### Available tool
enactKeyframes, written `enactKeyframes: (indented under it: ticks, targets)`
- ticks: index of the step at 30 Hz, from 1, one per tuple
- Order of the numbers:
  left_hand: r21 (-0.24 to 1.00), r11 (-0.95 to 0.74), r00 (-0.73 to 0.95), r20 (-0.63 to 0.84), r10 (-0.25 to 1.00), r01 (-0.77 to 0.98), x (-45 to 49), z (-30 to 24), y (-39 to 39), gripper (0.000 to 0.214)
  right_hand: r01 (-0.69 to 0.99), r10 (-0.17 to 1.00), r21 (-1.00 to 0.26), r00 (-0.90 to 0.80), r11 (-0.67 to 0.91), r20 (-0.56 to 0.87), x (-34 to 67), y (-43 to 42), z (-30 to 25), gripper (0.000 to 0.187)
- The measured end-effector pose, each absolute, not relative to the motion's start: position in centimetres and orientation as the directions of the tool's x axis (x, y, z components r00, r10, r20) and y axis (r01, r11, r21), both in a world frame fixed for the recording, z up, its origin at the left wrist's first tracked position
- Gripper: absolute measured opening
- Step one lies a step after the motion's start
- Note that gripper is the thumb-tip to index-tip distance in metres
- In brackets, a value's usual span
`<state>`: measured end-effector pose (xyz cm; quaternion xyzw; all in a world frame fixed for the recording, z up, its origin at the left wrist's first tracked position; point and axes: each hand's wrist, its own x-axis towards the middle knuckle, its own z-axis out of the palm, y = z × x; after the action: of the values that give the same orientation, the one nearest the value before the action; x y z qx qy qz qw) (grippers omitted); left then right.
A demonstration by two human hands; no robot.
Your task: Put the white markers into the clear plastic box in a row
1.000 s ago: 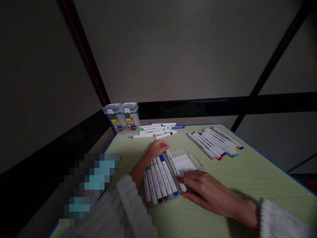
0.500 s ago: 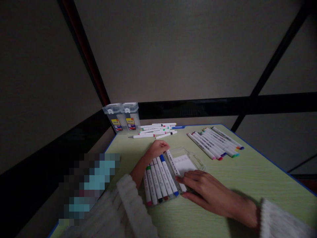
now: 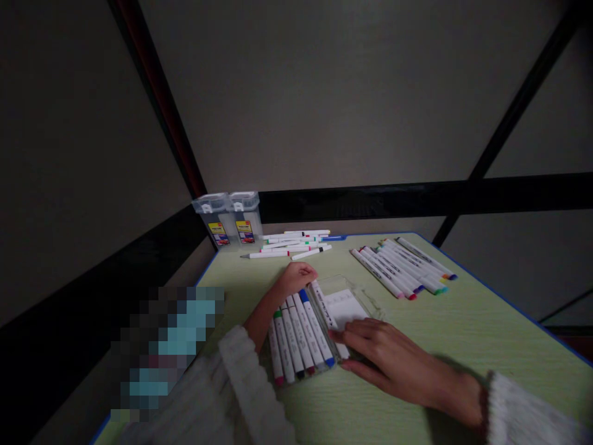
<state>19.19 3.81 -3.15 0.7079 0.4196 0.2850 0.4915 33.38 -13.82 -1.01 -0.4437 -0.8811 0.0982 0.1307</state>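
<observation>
A clear plastic case (image 3: 345, 282) lies open on the table, with a row of white markers (image 3: 296, 346) in its left half. A single white marker (image 3: 325, 309) with dark lettering lies lengthwise near the case's middle. My left hand (image 3: 299, 278) has its fingers closed at the far end of this marker. My right hand (image 3: 389, 355) holds the near end between thumb and forefinger; the marker's tip there is partly covered. Under and beyond the right fingers, a white card (image 3: 345, 306) rests in the right half of the case.
Two lidded clear boxes (image 3: 245, 219) stand at the back left of the green table (image 3: 477, 321). Loose white pens (image 3: 296, 241) are piled beside them. More white markers with coloured ends (image 3: 403, 266) lie at the right. A pixelated patch covers the left side.
</observation>
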Motion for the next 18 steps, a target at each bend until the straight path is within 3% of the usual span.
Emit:
enactKeyframes:
  ticks: [18]
  targets:
    - [0.932, -0.173, 0.494, -0.008, 0.869, 0.319, 19.10, -3.08, 3.72, 0.004, 0.750, 0.803, -0.291, -0.574, 0.594, 0.159, 33.35, -13.82, -1.01, 0.026]
